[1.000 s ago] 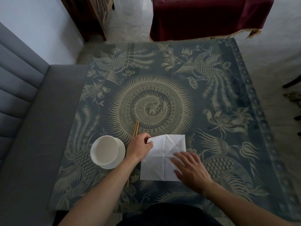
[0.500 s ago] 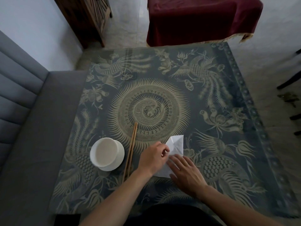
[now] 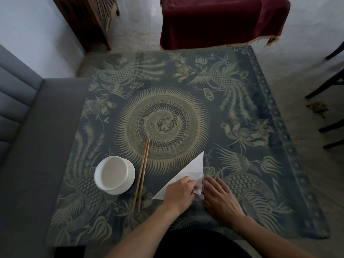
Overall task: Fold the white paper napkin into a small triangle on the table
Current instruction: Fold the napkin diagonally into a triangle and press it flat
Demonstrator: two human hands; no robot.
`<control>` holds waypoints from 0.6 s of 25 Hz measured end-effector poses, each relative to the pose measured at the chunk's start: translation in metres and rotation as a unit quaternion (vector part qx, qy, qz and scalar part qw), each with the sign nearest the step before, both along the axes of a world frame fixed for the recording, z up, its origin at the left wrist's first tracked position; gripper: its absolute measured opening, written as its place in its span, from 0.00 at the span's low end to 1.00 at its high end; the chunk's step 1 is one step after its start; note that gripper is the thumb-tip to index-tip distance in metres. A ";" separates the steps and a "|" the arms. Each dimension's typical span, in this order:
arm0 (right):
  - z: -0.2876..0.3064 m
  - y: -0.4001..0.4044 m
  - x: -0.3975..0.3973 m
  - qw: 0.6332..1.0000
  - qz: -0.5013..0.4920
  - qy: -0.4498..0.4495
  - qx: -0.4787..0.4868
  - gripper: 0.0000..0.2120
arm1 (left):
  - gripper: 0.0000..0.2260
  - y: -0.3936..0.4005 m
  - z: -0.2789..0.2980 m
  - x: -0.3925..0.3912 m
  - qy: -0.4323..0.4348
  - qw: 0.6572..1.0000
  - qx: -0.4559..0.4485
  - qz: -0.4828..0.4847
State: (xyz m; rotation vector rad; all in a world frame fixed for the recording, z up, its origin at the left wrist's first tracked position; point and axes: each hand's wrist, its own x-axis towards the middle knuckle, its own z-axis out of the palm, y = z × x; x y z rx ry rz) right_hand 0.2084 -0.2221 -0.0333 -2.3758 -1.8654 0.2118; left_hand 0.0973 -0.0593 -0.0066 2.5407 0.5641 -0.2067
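Observation:
The white paper napkin (image 3: 193,169) lies folded along a diagonal into a triangle near the table's front edge, one tip pointing up and right, another down and left. My left hand (image 3: 179,192) rests on its lower part with fingers curled, pinching the paper's corner. My right hand (image 3: 220,197) lies flat with fingers spread just right of it, fingertips touching the napkin's right corner. The hands hide the triangle's lower right part.
The table (image 3: 242,112) carries a dark blue patterned cloth under glass. A white bowl (image 3: 114,175) stands at front left, with a pair of wooden chopsticks (image 3: 142,174) beside it. A grey sofa (image 3: 28,146) is on the left, dark chair legs (image 3: 329,86) on the right.
The napkin was a flat open square one second ago. My left hand carried its far left corner down and right across the sheet, making a triangle. My right hand stayed at the lower right.

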 end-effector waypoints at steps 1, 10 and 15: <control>0.000 -0.002 0.001 1.000 0.004 0.005 0.009 0.21 | 0.08 -0.001 -0.003 -0.002 0.007 1.000 -0.001 -0.004; 0.011 0.004 0.009 0.985 -0.145 0.063 0.070 0.20 | 0.18 -0.003 -0.008 -0.025 -0.020 0.996 -0.083 0.021; 0.008 0.024 0.009 0.987 -0.136 0.067 0.053 0.23 | 0.14 0.021 -0.003 -0.056 -0.061 0.998 -0.009 0.024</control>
